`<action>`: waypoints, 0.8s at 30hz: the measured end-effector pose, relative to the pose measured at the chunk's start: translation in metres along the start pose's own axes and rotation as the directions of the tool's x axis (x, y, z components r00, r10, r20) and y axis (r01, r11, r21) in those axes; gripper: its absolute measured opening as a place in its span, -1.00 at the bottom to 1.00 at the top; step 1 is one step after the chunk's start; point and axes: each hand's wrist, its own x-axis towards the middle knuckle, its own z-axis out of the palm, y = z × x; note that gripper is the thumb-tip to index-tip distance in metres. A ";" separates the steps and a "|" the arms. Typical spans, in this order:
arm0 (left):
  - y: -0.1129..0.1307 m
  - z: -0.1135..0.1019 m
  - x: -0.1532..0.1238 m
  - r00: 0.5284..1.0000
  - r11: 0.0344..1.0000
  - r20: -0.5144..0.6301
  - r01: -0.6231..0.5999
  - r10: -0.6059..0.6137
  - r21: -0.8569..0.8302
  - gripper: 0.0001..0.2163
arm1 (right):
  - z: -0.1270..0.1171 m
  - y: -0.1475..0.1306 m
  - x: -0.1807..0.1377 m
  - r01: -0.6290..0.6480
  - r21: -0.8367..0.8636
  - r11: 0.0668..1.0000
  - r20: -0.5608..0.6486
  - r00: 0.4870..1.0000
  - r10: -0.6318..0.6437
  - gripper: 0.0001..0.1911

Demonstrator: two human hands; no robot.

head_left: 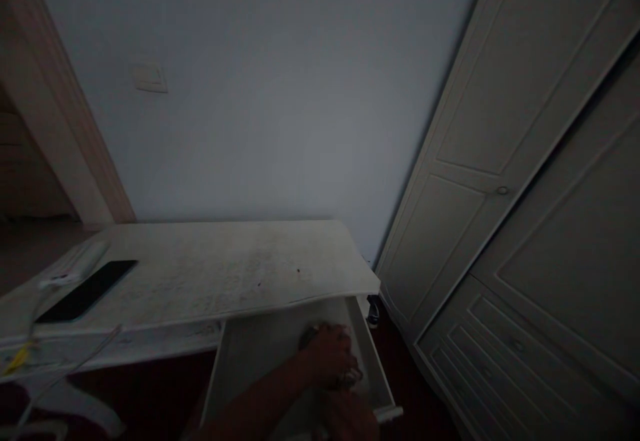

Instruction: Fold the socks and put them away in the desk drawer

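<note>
The room is dim. A white desk (225, 274) has its right-hand drawer (373, 367) pulled open. My left hand (330, 355) reaches in from the lower left, down inside the drawer. Its fingers are curled over some small dark things (350, 378) that I cannot make out. Just below it, at the drawer's front edge, is a darker shape that seems to be my right hand (350, 417); its fingers do not show clearly.
A black phone (87, 289) and a white remote (75, 264) lie on the desk's left end. A thin cable (75, 359) hangs off the front. A tall panelled wardrobe (525, 227) stands close on the right. A bare wall with a switch (150, 78) is behind.
</note>
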 end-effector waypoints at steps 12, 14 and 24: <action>-0.013 0.002 -0.123 0.978 0.980 0.067 0.201 -0.200 -0.013 -0.66 | -0.004 -0.006 0.019 -0.016 0.072 0.997 -0.114 0.993 0.024 -0.79; -0.020 0.002 -0.144 0.955 0.958 0.084 0.285 -0.284 0.003 -0.60 | 0.008 -0.005 0.014 -0.032 0.065 0.997 -0.184 0.982 0.043 -0.74; -0.043 0.007 -0.145 0.738 0.729 -0.043 0.673 -0.674 0.122 -0.52 | 0.021 -0.005 0.010 -0.026 0.040 0.999 -0.196 0.980 0.033 -0.73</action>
